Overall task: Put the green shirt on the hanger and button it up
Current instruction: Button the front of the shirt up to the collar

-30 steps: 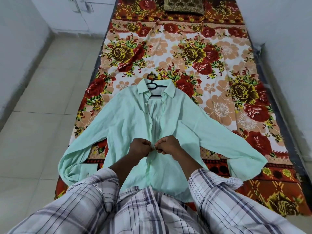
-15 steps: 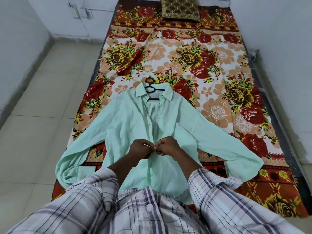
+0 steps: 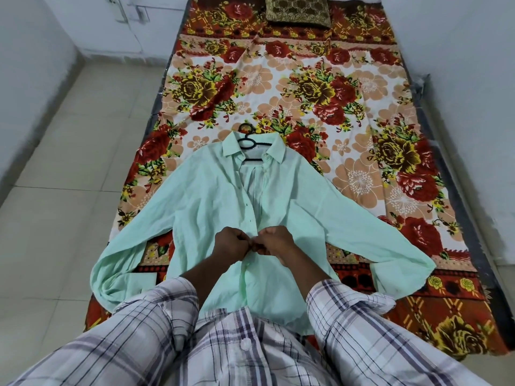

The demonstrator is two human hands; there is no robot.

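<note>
The green shirt (image 3: 211, 207) lay flat, front side up, on the flowered bedsheet (image 3: 306, 87), a little below the middle of the view. Its collar pointed to 12 o'clock and its hem lay toward 6 o'clock, close to the person's body. One sleeve spread out to about 8 o'clock and reached the edge of the sheet beside the tiled floor (image 3: 69, 162); the other spread to about 4 o'clock and lay on the sheet. The black hanger (image 3: 250, 143) was inside the shirt, with its hook coming out of the open collar. The upper part of the front was open, and small dark buttons showed along one edge of the opening. Both hands met at the middle of the front, touching each other. The left hand (image 3: 231, 243) had curled fingers and pinched the front edge on its side, and the right hand (image 3: 274, 242), at 3 o'clock from it, pinched the opposite edge in the same way. Whether a button was between the fingertips could not be seen. A patterned cushion (image 3: 298, 9) lay at 12 o'clock, at the far end of the sheet.
</note>
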